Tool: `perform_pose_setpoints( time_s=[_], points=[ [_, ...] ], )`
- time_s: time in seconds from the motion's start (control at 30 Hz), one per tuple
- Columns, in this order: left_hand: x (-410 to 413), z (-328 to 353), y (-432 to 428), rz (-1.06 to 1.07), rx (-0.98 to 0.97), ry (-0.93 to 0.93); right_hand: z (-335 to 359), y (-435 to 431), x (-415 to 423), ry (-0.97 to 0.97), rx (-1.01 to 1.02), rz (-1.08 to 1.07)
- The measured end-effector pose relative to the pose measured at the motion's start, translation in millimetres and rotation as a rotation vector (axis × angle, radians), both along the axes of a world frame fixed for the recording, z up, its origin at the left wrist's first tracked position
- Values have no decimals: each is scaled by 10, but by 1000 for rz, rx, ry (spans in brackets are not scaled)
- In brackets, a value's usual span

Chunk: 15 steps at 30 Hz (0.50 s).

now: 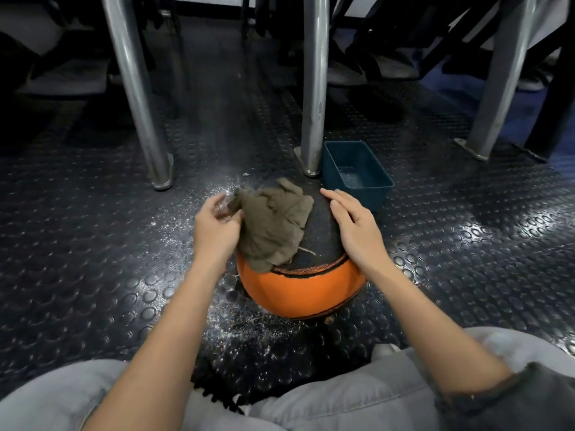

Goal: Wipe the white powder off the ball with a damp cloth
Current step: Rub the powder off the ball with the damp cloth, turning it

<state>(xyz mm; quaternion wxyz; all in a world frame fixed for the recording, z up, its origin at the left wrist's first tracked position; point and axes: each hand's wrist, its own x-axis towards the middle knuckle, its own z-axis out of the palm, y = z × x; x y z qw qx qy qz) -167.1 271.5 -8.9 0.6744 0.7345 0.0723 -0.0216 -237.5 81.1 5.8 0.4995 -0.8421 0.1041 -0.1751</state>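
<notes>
- Orange-and-black pebbled rubber ball [298, 290] on studded dark floor [93, 275].
- Crumpled olive-brown cloth [273, 225] draped over ball's top, left side.
- Left hand [216, 225] at ball's left, fingers curled, gripping cloth edge.
- Right hand [351, 225] flat on ball's right, fingers straight.
- White powder [236, 331] scattered round ball; teal plastic tub [357, 172] just behind.

A dark rubber floor [93, 275] with raised round studs is carrying everything here, glinting where light is catching it. An orange and black basketball [298, 290] is sitting on it in the middle, and white powder [249, 334] is lying scattered over the studs around it, on its near side and to its left. Just beyond the basketball a teal plastic tub [373, 194] is standing upright, holding a little water, right beside a round metal leg [314, 88]. Two more metal legs [137, 104] [497, 88] are standing on the floor farther left and right.
</notes>
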Motion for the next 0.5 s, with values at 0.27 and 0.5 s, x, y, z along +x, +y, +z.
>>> perform_pose_setpoints(
  time_s=[0.27,0.5],
  points=[
    [-318,317,-150,-101,275,-150,155,117,38,113,-194,-97],
    [-272,346,-155,-222,595,-272,123,102,29,238,-288,-22]
  ],
)
